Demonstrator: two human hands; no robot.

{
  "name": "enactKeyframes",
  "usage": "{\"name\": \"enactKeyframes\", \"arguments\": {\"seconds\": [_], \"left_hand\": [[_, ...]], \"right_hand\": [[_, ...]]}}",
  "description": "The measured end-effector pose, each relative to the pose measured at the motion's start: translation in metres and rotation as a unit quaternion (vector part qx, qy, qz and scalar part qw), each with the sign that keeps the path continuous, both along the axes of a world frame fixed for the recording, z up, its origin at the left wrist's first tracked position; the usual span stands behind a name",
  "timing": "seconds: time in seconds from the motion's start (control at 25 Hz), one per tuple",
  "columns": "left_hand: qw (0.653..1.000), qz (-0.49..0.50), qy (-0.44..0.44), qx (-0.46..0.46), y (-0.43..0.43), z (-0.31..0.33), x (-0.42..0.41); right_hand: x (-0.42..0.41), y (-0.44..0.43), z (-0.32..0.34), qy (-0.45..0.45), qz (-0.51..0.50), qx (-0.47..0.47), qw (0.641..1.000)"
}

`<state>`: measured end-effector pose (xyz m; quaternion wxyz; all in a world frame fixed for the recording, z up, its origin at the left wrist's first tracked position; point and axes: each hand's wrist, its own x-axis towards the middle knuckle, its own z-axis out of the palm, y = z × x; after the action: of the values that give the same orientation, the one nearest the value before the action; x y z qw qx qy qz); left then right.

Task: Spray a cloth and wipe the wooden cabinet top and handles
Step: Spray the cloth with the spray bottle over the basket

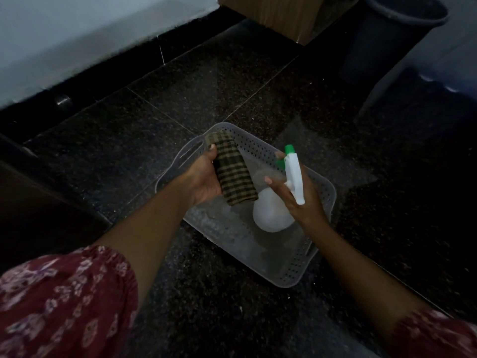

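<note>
1. The left hand (pixel 204 180) grips a folded checked cloth (pixel 233 170), held above a clear perforated basket (pixel 296 267) on the dark floor (pixel 180 107).
2. The right hand (pixel 300 196) clasps a white spray bottle (pixel 273 213) by its neck, over the basket, nozzle toward the cloth.
3. A wooden cabinet (pixel 271 14) stands far back.

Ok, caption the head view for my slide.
Left hand holds a checked cloth, right hand a spray bottle, above a plastic basket.

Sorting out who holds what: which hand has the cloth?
The left hand holds the checked cloth; the right hand holds the spray bottle instead.
</note>
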<state>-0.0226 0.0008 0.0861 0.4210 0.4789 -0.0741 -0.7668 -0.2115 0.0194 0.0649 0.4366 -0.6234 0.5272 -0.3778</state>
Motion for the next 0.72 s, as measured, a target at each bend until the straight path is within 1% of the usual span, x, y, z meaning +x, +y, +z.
{"name": "enactKeyframes", "arguments": {"seconds": [0.04, 0.08, 0.16, 0.2, 0.24, 0.28, 0.32, 0.36, 0.4, 0.44, 0.48, 0.52, 0.6, 0.64, 0.72], "left_hand": [[1.000, -0.003, 0.003, -0.005, 0.001, 0.002, 0.001], [1.000, -0.008, 0.009, -0.013, 0.003, 0.004, 0.001], [0.999, -0.013, 0.027, -0.026, 0.009, 0.012, 0.003], [0.999, -0.014, 0.032, -0.029, 0.014, 0.018, 0.005], [0.999, -0.018, 0.032, -0.029, 0.018, 0.025, 0.006], [0.999, -0.020, 0.027, -0.029, 0.022, 0.035, 0.007], [0.999, -0.019, 0.021, -0.033, 0.026, 0.046, 0.009], [0.999, -0.010, 0.015, -0.039, 0.030, 0.060, 0.012], [0.999, 0.004, 0.012, -0.046, 0.033, 0.074, 0.013], [0.998, 0.020, 0.007, -0.058, 0.037, 0.089, 0.014], [0.997, 0.037, 0.005, -0.073, 0.043, 0.107, 0.016], [0.995, 0.053, 0.007, -0.088, 0.050, 0.125, 0.019], [0.989, 0.086, 0.016, -0.121, 0.069, 0.164, 0.027], [0.985, 0.103, 0.015, -0.138, 0.082, 0.188, 0.034], [0.975, 0.136, 0.001, -0.176, 0.109, 0.233, 0.053]], "right_hand": [[-0.003, -0.003, -0.001, 0.012, 0.025, 0.021, 0.999], [-0.011, -0.004, -0.003, 0.044, 0.055, 0.058, 0.996], [-0.028, 0.002, 0.008, 0.123, 0.106, 0.177, 0.971], [-0.038, 0.009, 0.016, 0.165, 0.094, 0.220, 0.957], [-0.046, 0.016, 0.027, 0.206, 0.025, 0.202, 0.957], [-0.048, 0.023, 0.042, 0.227, -0.079, 0.130, 0.962], [-0.044, 0.032, 0.063, 0.214, -0.173, 0.035, 0.961], [-0.031, 0.039, 0.089, 0.175, -0.220, -0.046, 0.959], [-0.014, 0.044, 0.114, 0.131, -0.209, -0.068, 0.967], [0.006, 0.049, 0.140, 0.085, -0.162, -0.030, 0.983], [0.027, 0.049, 0.160, 0.055, -0.092, 0.039, 0.993], [0.049, 0.049, 0.180, 0.038, -0.027, 0.111, 0.993], [0.077, 0.054, 0.215, 0.027, 0.052, 0.191, 0.980], [0.091, 0.054, 0.231, 0.015, 0.075, 0.210, 0.975], [0.118, 0.070, 0.268, -0.031, 0.102, 0.191, 0.976]]}}
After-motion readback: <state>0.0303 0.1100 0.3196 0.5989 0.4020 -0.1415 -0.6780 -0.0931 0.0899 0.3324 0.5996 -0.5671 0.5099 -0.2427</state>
